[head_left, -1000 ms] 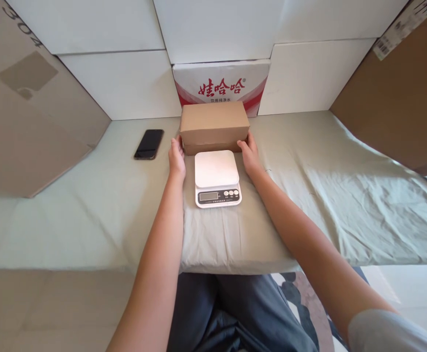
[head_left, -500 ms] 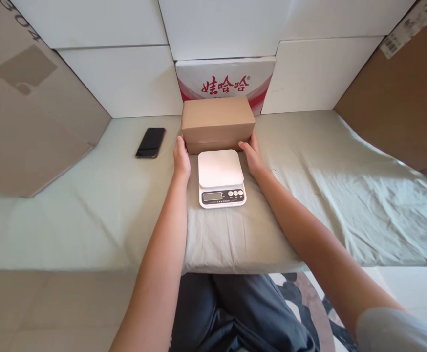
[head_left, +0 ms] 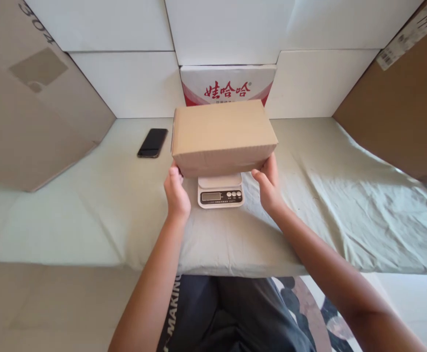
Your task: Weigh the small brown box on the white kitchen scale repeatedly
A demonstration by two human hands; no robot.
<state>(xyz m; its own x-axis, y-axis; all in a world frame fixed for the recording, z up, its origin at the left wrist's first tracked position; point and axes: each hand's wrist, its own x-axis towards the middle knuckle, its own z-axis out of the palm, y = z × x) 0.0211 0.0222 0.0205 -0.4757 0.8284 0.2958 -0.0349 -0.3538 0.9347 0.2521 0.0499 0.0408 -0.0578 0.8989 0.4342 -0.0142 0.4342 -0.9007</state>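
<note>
Between my two hands is a plain brown cardboard box, held up over a white kitchen scale. My left hand grips the box's lower left corner, its fingers partly hidden beneath. At the lower right corner my right hand holds it, thumb on the front face. The box covers most of the scale's weighing plate; only the plate's front strip, the display and the round buttons show. Whether the box's underside touches the plate I cannot tell.
A black smartphone lies left of the box on the pale green cloth. Behind stands a white-and-red carton against white panels. Large cardboard sheets or boxes flank both sides, one at left, one at right.
Both hands have lifted the cardboard box off the cloth behind the scale and brought it nearer, over the scale. The phone and scale stay in place; the view has shifted slightly.
</note>
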